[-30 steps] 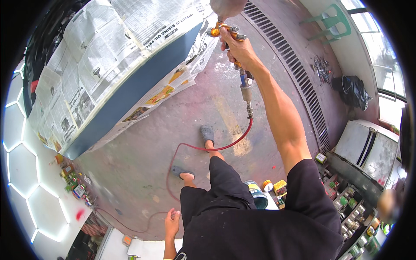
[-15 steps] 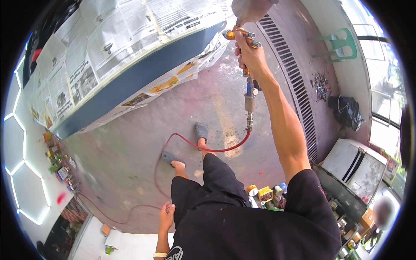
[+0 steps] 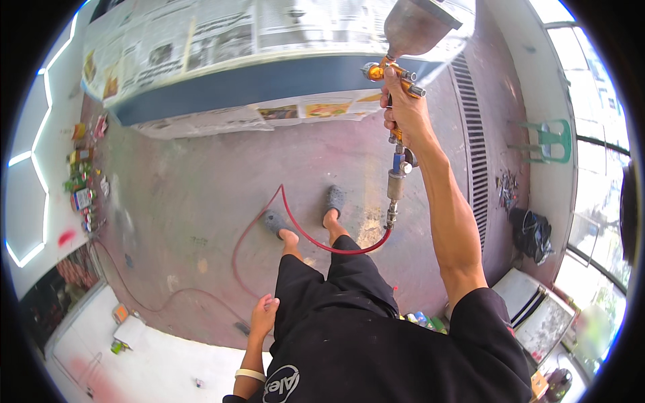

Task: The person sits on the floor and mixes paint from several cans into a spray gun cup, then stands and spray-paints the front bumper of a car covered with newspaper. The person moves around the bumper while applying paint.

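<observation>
My right hand [image 3: 407, 111] is wrapped round the grip of a gold and silver spray gun [image 3: 396, 72], held out ahead. A greyish metal paint cup [image 3: 418, 28] sits tilted on top of the gun. Below the grip hang a blue-banded fitting and a red air hose [image 3: 321, 244], which loops down towards the floor. Ahead and left of the nozzle runs a long blue-grey painted panel strip [image 3: 235, 84], with newspaper masking [image 3: 269, 30] above and below it. Beside my left thigh, my left hand [image 3: 264, 314] hangs with loosely bent fingers, nothing visible in it; the hose passes close by.
A slotted floor drain [image 3: 474, 134] runs along the right. Beyond it are a green plastic chair [image 3: 552, 141] and a black bag [image 3: 531, 235]. Cans and bottles [image 3: 82, 178] line the left wall. The hose trails across the floor behind my left side.
My view has turned, so the masked panel now lies nearly level across the top. The spray gun sits slightly lower and farther right in view, still in my right hand.
</observation>
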The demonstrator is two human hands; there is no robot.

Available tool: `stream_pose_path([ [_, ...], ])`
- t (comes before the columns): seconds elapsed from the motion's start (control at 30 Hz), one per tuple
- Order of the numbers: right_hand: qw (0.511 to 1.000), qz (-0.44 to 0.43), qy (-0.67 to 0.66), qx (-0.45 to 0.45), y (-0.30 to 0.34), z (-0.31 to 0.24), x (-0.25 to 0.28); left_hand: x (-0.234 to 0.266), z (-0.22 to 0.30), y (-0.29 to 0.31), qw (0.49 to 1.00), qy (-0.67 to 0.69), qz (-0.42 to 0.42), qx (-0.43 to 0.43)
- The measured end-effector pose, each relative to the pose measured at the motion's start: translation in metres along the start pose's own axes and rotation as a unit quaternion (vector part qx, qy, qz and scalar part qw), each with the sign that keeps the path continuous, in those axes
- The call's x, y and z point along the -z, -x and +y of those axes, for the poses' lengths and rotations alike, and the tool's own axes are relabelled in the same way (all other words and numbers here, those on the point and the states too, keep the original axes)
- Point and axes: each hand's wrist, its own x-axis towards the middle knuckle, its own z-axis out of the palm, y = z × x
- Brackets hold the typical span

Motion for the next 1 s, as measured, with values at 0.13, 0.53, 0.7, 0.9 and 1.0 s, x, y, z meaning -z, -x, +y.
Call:
stream_pose_path([
  [0.13, 0.999, -0.024, 0.022, 0.007, 0.012, 0.001, -0.077, 0.022, -0.050, 0.004, 0.999, 0.021, 0.018, 0.024],
  [0.53, 0.992, -0.124, 0.003, 0.030, 0.033, 0.017, -0.310, 0.054, -0.179, 0.019, 0.992, 0.091, 0.060, 0.059],
  [0.7, 0.988, -0.148, 0.007, 0.035, 0.049, 0.018, -0.383, 0.052, -0.207, 0.017, 0.986, 0.142, 0.075, 0.035],
  [0.9, 0.975, -0.191, 0.040, 0.104, 0.068, 0.035, -0.389, 0.063, -0.199, 0.021, 0.982, 0.161, 0.053, 0.077],
  [1.0, 0.983, -0.154, 0.056, 0.083, 0.068, 0.041, -0.349, 0.064, -0.213, 0.009, 0.987, 0.145, 0.052, 0.051],
])
